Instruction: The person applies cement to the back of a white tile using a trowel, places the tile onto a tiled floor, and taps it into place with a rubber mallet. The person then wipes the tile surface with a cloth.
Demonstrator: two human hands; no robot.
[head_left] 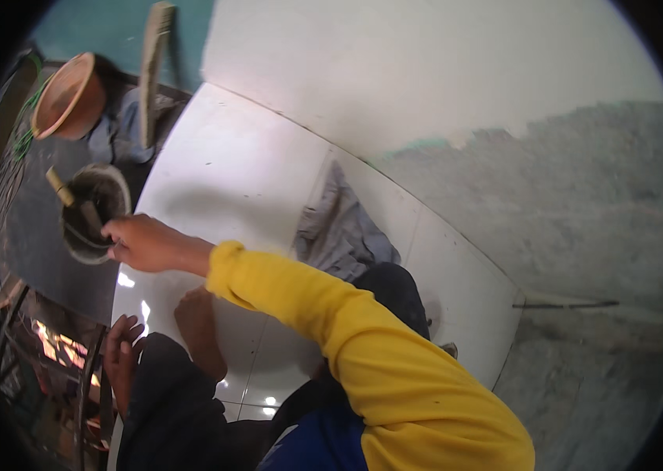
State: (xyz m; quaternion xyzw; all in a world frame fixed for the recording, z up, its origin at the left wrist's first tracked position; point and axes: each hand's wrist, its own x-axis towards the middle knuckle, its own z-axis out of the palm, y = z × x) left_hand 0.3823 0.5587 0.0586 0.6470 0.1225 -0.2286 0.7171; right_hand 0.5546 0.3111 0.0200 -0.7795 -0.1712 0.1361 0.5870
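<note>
My right hand, at the end of a yellow sleeve, reaches left across my body to the rim of a grey bucket. Its fingers are drawn together over the bucket's edge, and what they grip, if anything, I cannot make out. Inside the bucket leans a tool with a wooden handle, its lower part down in the dark inside. My left hand hangs by my dark-clad knee with fingers loosely bent and apart, holding nothing visible.
A grey cloth lies crumpled on the white tiles beside the partly grey wall. At the far left are an orange basin and an upright wooden board. A thin dark rod lies along the right side.
</note>
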